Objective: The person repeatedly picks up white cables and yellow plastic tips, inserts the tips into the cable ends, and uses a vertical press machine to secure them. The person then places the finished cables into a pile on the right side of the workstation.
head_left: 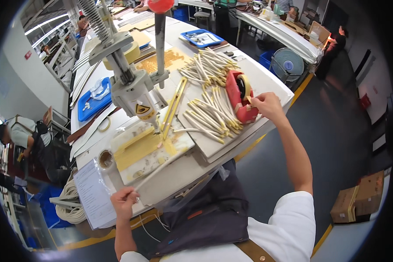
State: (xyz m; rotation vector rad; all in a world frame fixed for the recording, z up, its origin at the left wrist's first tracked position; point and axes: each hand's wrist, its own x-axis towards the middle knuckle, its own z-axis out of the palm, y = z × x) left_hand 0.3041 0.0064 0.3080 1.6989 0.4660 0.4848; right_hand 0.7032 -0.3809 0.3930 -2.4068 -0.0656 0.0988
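My left hand (124, 202) is closed at the table's near edge, gripping one end of a pale cord piece (155, 174) that slants up over the tape-covered board (129, 153). At the right, my right hand (270, 106) has its fingers pinched together at the front of a red tape dispenser (247, 114). A bit of cream tape shows at those fingertips, running from the tape roll (248, 87). Left of the dispenser lie many short white cord pieces (209, 114) with yellow-wrapped ends, in loose piles.
A hand press (133, 94) with a red-knobbed lever (160, 39) stands over the board. Nearby are a blue tray (96, 101), a paper sheet (91, 192), a cardboard tube (105, 159) and a coiled cord (72, 205). A fan (288, 64) stands beyond; other people work farther off.
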